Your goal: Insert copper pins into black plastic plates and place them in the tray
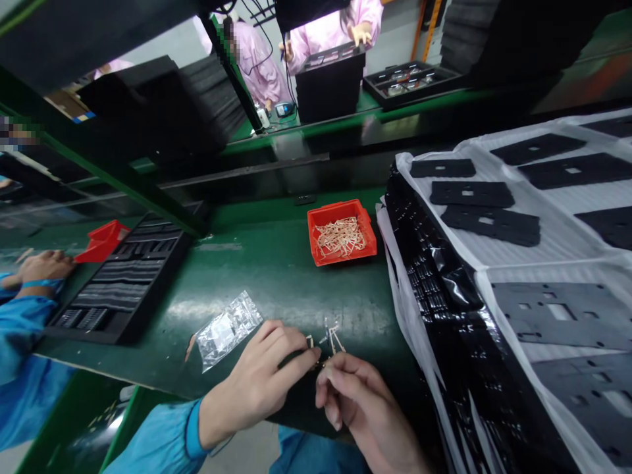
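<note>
My left hand [269, 368] rests low over the near edge of the bench, fingers bent and drawn together at their tips. Just right of it, my right hand [355, 401] is closed, with thumb and forefinger pressed together. Whatever either hand pinches is too small or hidden to name. A few thin cream-coloured pieces [336, 339] lie on the green bench just beyond the fingertips. Left of my left hand is a clear plastic bag [230, 331] lying flat. Farther back, a red bin [342, 261] holds a tangled heap of similar thin cream-coloured pieces [340, 237].
On the right, a black-wrapped stack [419, 263] carries white sheeting with flat black plates [557, 313]. A black slotted tray [123, 283] and another red bin [101, 242] stand left, near a co-worker's hands [47, 266]. A green post [128, 184] slants above. People in pink work behind.
</note>
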Motion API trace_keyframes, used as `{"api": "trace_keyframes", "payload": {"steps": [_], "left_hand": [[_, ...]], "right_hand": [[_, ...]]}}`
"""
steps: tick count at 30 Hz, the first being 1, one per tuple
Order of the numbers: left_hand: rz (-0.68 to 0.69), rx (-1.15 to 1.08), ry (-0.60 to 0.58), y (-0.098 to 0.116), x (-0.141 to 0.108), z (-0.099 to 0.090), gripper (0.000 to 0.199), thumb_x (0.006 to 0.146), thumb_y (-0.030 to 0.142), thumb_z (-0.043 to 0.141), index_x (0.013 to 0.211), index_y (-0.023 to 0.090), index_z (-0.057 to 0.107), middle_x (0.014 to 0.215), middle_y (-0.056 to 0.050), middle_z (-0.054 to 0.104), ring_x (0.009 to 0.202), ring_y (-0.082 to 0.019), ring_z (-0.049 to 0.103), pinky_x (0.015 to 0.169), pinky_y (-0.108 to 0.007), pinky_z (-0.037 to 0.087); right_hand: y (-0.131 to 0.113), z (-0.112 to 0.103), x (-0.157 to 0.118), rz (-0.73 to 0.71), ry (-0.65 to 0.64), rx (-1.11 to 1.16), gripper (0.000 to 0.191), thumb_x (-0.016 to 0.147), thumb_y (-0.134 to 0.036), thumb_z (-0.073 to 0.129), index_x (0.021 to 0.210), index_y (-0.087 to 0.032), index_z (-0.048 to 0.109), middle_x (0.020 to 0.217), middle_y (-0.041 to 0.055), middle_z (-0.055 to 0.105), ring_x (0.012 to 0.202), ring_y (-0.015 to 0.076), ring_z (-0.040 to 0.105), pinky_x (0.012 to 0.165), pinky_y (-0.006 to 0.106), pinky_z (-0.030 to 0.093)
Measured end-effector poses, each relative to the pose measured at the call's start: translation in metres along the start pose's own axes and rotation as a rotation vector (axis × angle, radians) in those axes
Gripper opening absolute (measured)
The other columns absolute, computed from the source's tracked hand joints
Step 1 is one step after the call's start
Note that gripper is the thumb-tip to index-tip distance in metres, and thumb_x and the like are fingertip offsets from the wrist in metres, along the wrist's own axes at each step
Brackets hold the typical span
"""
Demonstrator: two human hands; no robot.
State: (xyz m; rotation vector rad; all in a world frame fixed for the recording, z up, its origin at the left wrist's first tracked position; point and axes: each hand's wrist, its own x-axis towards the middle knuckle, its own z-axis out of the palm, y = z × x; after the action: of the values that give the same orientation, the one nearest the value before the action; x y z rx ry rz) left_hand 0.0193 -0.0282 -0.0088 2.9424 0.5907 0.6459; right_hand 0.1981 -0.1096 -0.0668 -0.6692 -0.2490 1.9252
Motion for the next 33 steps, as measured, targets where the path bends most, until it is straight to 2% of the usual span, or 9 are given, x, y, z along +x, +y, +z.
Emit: {"api": "trace_keyframes", "payload": {"steps": [4, 7, 15, 17, 21, 24, 28, 31, 33], "left_hand": [[-0.219, -0.138, 0.014, 0.015, -0.001, -0.002, 0.028, 0.107, 0.006, 0.043, 0.114, 0.018, 0.068, 0.109, -0.011, 0.07, 0.098, -0.022, 0.068, 0.088, -0.039, 0.056], [-0.502, -0.436, 0.012, 0.03, -0.002, 0.001, 0.027, 0.114, 0.027, 0.04, 0.116, 0.023, 0.067, 0.122, -0.01, 0.069, 0.109, -0.021, 0.07, 0.093, -0.033, 0.058], [-0.967, -0.627, 0.407, 0.038, -0.001, 0.023, 0.03, 0.109, 0.027, 0.056, 0.085, 0.022, 0.074, 0.105, -0.004, 0.076, 0.095, -0.017, 0.073, 0.083, -0.023, 0.059], [-1.024, -0.696, 0.648, 0.025, 0.0, 0.021, 0.031, 0.107, 0.03, 0.061, 0.08, 0.021, 0.073, 0.101, -0.003, 0.075, 0.092, -0.015, 0.071, 0.083, -0.021, 0.058], [-0.94, -0.687, 1.425, -0.006, 0.005, 0.006, 0.042, 0.097, 0.051, 0.074, 0.068, 0.021, 0.068, 0.092, 0.0, 0.073, 0.09, -0.017, 0.068, 0.087, -0.026, 0.06], [-0.911, -0.609, 1.614, -0.018, 0.006, 0.0, 0.055, 0.084, 0.078, 0.072, 0.074, 0.024, 0.075, 0.096, -0.001, 0.076, 0.091, -0.021, 0.068, 0.088, -0.034, 0.063], [-0.753, -0.577, 1.466, -0.021, -0.001, 0.012, 0.075, 0.061, 0.083, 0.085, 0.112, 0.027, 0.082, 0.134, -0.004, 0.074, 0.115, -0.031, 0.067, 0.104, -0.043, 0.06], [-0.63, -0.571, 1.344, -0.021, -0.004, 0.022, 0.087, 0.052, 0.07, 0.098, 0.125, 0.027, 0.08, 0.146, -0.005, 0.068, 0.127, -0.033, 0.064, 0.107, -0.041, 0.061], [-0.605, -0.585, 1.286, -0.019, -0.002, 0.025, 0.077, 0.066, 0.071, 0.092, 0.128, 0.027, 0.078, 0.15, -0.006, 0.065, 0.133, -0.033, 0.062, 0.111, -0.042, 0.06]], "right_hand": [[0.0, 0.0, 0.003, -0.111, 0.005, -0.099, 0.036, 0.089, -0.05, 0.082, 0.085, -0.015, 0.075, 0.075, 0.0034, 0.072, 0.059, 0.0081, 0.055, 0.06, 0.02, 0.042], [-0.001, 0.005, 0.006, -0.193, 0.034, -0.278, 0.033, 0.095, -0.05, 0.075, 0.087, -0.017, 0.075, 0.076, 0.0028, 0.071, 0.064, 0.0105, 0.059, 0.063, 0.022, 0.047], [0.016, 0.022, 0.017, -0.541, 0.156, -0.857, 0.012, 0.089, -0.024, 0.063, 0.079, -0.021, 0.066, 0.071, -0.0013, 0.064, 0.064, 0.0118, 0.06, 0.063, 0.021, 0.047], [0.021, 0.025, 0.017, -0.617, 0.126, -0.91, 0.011, 0.088, -0.018, 0.06, 0.079, -0.021, 0.065, 0.07, -0.0014, 0.064, 0.061, 0.0119, 0.061, 0.06, 0.021, 0.047], [0.007, 0.037, 0.022, -1.03, 0.255, -1.067, 0.02, 0.087, -0.005, 0.058, 0.089, -0.023, 0.066, 0.073, 0.0005, 0.067, 0.062, 0.0136, 0.063, 0.06, 0.024, 0.05], [-0.022, 0.041, 0.039, -1.349, 0.442, -1.201, 0.028, 0.09, -0.005, 0.061, 0.106, -0.026, 0.071, 0.088, 0.0042, 0.075, 0.076, 0.0192, 0.071, 0.072, 0.031, 0.057], [-0.043, 0.026, 0.063, -0.902, 0.693, -1.228, 0.044, 0.096, -0.03, 0.062, 0.137, -0.019, 0.068, 0.102, 0.0098, 0.078, 0.073, 0.0205, 0.07, 0.063, 0.032, 0.055], [-0.026, 0.012, 0.06, -0.503, 0.486, -0.908, 0.053, 0.097, -0.054, 0.067, 0.135, -0.018, 0.071, 0.098, 0.0092, 0.077, 0.076, 0.0178, 0.07, 0.066, 0.028, 0.055], [-0.009, 0.01, 0.048, -0.233, 0.222, -0.659, 0.059, 0.093, -0.069, 0.068, 0.12, -0.017, 0.077, 0.09, 0.0086, 0.076, 0.068, 0.0146, 0.066, 0.061, 0.025, 0.051]]}}
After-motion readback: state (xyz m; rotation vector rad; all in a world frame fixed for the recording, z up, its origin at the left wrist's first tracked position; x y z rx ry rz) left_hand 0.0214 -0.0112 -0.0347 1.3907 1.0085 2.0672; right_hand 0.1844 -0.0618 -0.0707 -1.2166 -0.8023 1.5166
